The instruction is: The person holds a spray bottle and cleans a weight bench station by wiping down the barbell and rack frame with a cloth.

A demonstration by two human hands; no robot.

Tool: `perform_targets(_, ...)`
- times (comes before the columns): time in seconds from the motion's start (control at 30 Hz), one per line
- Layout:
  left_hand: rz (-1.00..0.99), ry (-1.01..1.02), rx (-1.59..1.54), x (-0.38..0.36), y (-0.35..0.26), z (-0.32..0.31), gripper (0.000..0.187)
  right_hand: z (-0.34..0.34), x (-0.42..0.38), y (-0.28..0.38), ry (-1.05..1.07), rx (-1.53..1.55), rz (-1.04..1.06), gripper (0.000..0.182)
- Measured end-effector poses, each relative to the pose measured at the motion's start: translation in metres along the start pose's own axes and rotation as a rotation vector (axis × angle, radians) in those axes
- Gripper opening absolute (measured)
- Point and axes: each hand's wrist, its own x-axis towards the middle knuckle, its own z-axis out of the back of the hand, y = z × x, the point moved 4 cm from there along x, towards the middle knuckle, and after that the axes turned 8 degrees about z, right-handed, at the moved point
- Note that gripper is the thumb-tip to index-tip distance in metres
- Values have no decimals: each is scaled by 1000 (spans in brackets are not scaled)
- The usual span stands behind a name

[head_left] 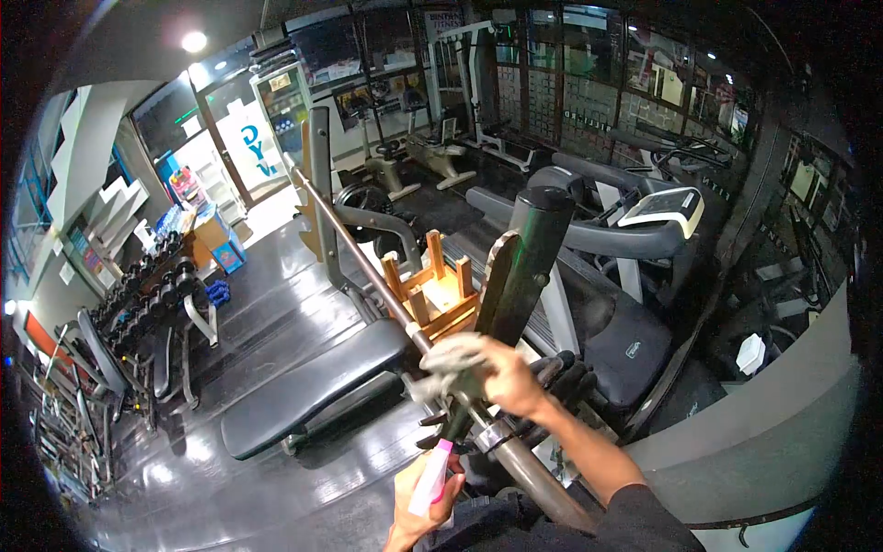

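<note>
My right hand (pixel 511 379) presses a greyish cloth (pixel 452 361) against the metal barbell (pixel 363 258), near the rack's black upright (pixel 532 248). The cloth is blurred. Lower down, my left hand (pixel 418 501) is wrapped round a white and pink bottle (pixel 430 480), held upright below the bar. The bar runs from the far upright (pixel 320 175) down to the thick sleeve (pixel 533 474) beside my right forearm. Under the bar stands a black padded bench (pixel 313 386).
A wooden stool (pixel 446 290) lies upturned behind the bar. Treadmills (pixel 635 221) stand at the right, exercise bikes (pixel 391 170) at the back. A dumbbell rack (pixel 152 285) and a cardboard box (pixel 219 237) are at the left.
</note>
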Motion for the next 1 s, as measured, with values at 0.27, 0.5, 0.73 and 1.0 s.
perform_targets(0.27,-52,7,-37,5,-4,-18,18,64,47,15,-393,-719,-28,43)
perform_targets(0.5,-26,3,-76,4,-5,-22,18,1,-11,-7,-71,-779,116,47)
perform_targets(0.73,-91,-5,-18,4,-11,-22,17,39,1,13,-262,-300,22,47)
perform_targets(1.0,-39,5,-108,4,-8,-26,19,47,88,42,-36,-1233,333,26)
